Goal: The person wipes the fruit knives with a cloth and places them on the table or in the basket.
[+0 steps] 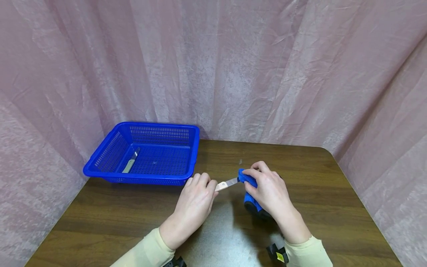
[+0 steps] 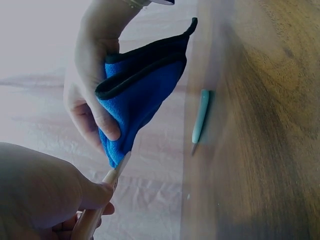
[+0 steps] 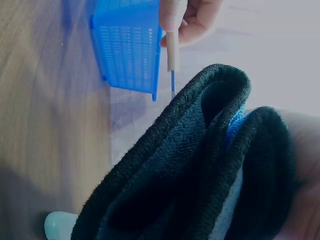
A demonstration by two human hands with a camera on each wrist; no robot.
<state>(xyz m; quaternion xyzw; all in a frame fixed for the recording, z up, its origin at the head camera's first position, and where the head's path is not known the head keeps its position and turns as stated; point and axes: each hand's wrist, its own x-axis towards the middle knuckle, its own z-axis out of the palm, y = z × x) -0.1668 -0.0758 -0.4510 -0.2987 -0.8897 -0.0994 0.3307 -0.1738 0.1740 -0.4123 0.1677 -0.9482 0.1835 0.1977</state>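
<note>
Pale sleeves [image 1: 146,248] are found nearest the head camera, and beyond them the 2 hands are held close together above the bench [image 1: 317,185]. By the curled fingers of the left hand [image 1: 195,198] the handle of the knife [image 1: 227,183] is grasped. By the right hand [image 1: 271,189] the folded, dark-edged cloth [image 2: 145,95] is pinched between thumb and fingers.

As judged, the next move turns on how the blade is met by the cloth. In the head view the knife's long axis is pointed from the left fingers toward 2 o'clock, straight at the cloth; from the right fingers the knife is found at 8 o'clock. The handle is nearer the left hand, the blade's far end nearer the right. That end is hidden by the cloth, so whether it is pinched through the fabric cannot be told.

At 10 o'clock from the left hand the basket [image 1: 150,175] is set, with a 2nd knife [image 1: 129,165] laid inside, blade toward 1 o'clock. In the left wrist view a green knife [image 2: 201,117] is seen on the bench, at about 4 o'clock from the cloth, untouched by either hand.
</note>
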